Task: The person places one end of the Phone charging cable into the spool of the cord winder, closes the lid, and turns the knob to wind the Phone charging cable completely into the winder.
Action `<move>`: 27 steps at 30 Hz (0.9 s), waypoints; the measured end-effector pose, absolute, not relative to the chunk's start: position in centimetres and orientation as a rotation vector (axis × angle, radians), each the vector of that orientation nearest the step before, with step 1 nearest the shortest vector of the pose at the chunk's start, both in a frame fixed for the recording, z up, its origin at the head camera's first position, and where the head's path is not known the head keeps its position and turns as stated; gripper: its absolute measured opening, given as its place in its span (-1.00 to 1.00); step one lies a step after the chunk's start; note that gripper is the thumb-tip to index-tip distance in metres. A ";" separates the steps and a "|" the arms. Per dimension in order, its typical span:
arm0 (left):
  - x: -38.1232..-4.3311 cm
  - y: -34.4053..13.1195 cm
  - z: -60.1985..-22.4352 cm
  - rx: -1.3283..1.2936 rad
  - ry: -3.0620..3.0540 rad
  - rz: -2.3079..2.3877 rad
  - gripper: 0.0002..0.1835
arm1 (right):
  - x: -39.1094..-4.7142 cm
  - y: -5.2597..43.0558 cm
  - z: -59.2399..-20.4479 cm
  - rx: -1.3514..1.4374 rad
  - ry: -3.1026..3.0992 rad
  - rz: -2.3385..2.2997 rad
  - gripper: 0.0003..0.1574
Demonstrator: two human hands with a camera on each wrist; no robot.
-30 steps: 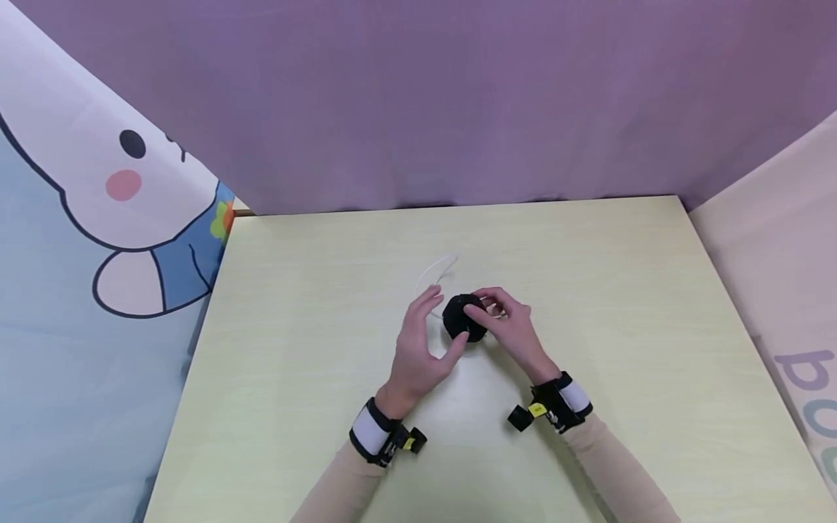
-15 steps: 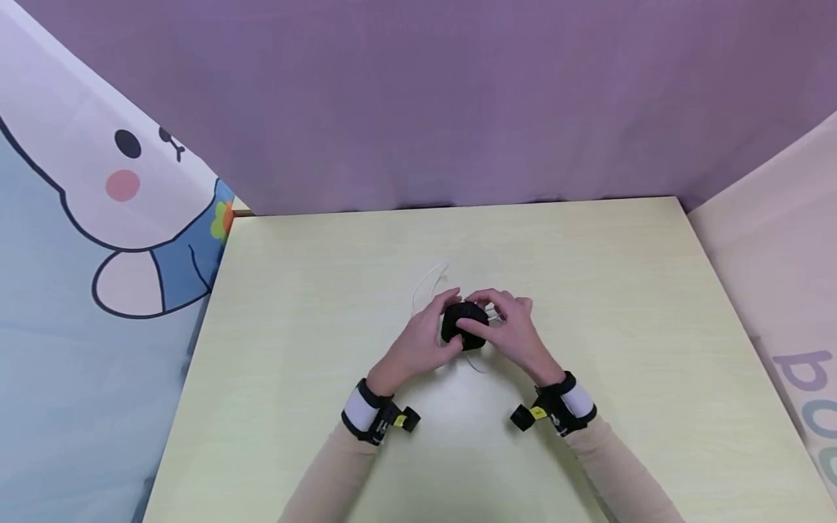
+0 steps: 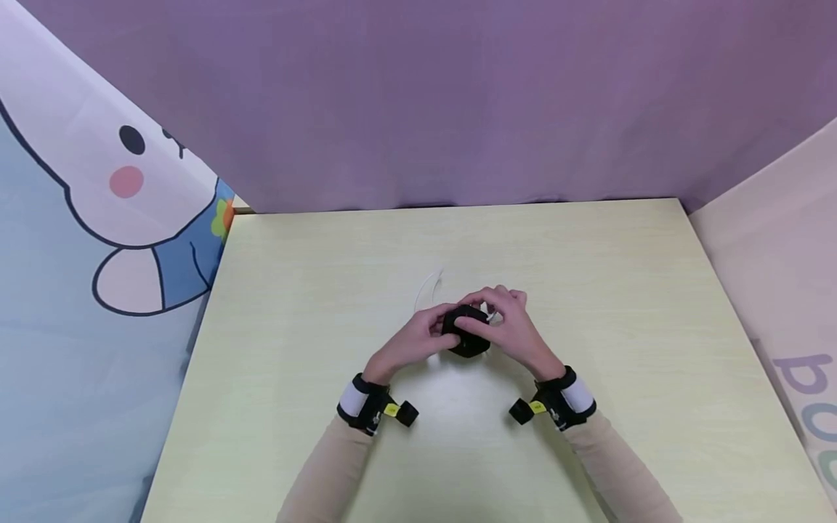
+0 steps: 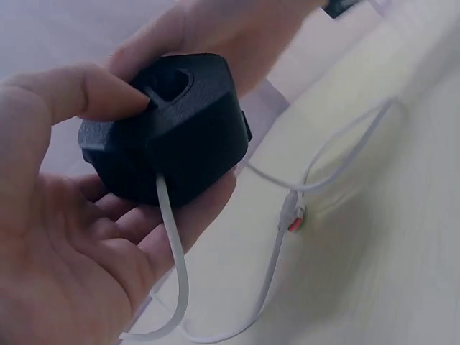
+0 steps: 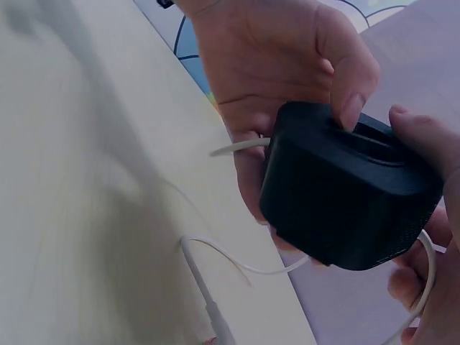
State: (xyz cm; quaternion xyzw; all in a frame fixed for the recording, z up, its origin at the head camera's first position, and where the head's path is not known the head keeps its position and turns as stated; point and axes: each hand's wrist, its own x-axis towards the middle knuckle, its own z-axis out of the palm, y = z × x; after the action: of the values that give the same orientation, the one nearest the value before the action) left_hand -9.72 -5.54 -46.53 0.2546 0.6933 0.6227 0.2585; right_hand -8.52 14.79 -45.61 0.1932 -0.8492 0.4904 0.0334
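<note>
A black, many-sided block (image 3: 472,344) with a recess in its top is held between both hands above the table. My left hand (image 3: 410,343) grips its left side, thumb on top by the recess and fingers underneath, as the left wrist view shows. From the other side my right hand (image 3: 514,333) holds the block, its thumb on the upper face. A white cable (image 4: 176,266) comes out of the block's side and loops below it. Another stretch, with a white connector (image 4: 289,210) showing a bit of red, hangs or lies near the table; its contact with the table is unclear.
The pale wooden table (image 3: 314,276) spreads around the hands. A purple cloth (image 3: 431,102) hangs behind it, a cartoon-printed cloth (image 3: 59,349) at the left and a pale lettered cloth (image 3: 771,261) at the right. Each wrist wears a strapped camera.
My left hand, with fingers spread beside the block a second ago, has come in and now grips it. The block has tilted and moved slightly nearer the body. The right hand keeps its hold.
</note>
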 end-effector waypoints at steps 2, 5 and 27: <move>-9.7 -5.7 -46.6 0.642 1.821 1.710 -0.46 | -8.6 14.8 -45.5 0.605 -2.595 1.486 -0.66; -9.6 -5.7 -47.2 0.563 1.779 1.776 -0.47 | -8.7 14.8 -45.4 0.611 -2.534 1.445 -0.69; -8.7 -5.2 -49.0 0.220 1.762 2.131 -0.48 | -8.4 14.9 -46.0 0.845 -2.397 0.933 -0.73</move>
State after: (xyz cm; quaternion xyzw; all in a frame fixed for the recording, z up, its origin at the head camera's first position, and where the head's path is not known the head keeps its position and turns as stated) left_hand -8.65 -5.21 -48.99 0.0781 0.6246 0.7553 0.1825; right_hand -8.41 14.91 -46.00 0.3047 -0.8646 0.3365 0.2154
